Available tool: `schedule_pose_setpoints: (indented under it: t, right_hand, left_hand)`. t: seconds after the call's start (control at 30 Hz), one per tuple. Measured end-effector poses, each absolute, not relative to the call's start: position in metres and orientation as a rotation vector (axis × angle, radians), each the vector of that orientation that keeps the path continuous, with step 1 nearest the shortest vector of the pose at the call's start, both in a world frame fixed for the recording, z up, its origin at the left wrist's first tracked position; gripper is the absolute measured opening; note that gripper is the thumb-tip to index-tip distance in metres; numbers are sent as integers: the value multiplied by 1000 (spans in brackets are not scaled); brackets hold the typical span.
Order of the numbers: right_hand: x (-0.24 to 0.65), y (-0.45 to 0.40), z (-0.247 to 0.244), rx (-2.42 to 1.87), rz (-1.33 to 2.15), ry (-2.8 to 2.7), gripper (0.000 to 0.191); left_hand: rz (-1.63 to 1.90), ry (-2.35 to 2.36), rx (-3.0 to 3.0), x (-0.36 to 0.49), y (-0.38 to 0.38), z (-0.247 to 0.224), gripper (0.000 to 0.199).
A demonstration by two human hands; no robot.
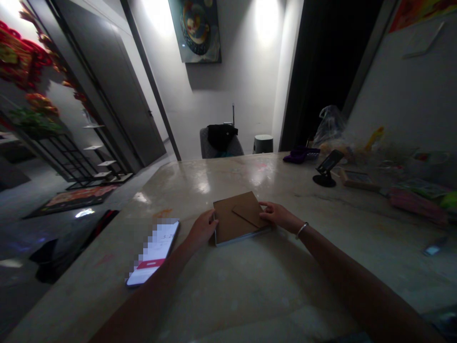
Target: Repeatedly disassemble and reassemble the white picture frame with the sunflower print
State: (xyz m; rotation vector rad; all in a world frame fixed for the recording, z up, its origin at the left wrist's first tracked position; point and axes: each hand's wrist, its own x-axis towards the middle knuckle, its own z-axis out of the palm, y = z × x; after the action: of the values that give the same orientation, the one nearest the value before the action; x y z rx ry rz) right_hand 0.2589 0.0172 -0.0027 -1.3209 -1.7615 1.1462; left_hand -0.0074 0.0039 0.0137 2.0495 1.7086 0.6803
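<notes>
A flat brown cardboard piece [232, 224] with a pale lower edge lies at the middle of the marble table, a slanting cut or flap line across its face. My left hand [204, 227] grips its left edge, fingers bent around the side. At the right edge my right hand [276, 215] holds it between thumb and fingers, a bracelet on that wrist. Left of my left forearm a lit phone [153, 255] rests on the table, its screen partly pixelated.
On the marble table [285, 286], a black phone stand [326, 169], a purple item [301, 155], a wooden frame [359, 179] and a pink packet [416, 205] lie to the right. Beyond the far edge stand a chair [204, 143] and a stool [263, 143].
</notes>
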Motion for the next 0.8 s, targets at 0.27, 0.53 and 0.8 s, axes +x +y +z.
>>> schedule_pose_setpoints:
  t: [0.27, 0.53, 0.8]
  right_hand:
    - [260, 16, -1, -1299, 1170, -1712, 53]
    - [258, 17, -5, -1267, 1339, -1537, 52]
    - [259, 17, -6, -1270, 1306, -1500, 49]
  left_hand:
    - [651, 1642, 2026, -10, 5, 13, 44]
    - [692, 1646, 2031, -8, 3, 14, 41]
    - [660, 1637, 2012, -6, 0, 20, 41]
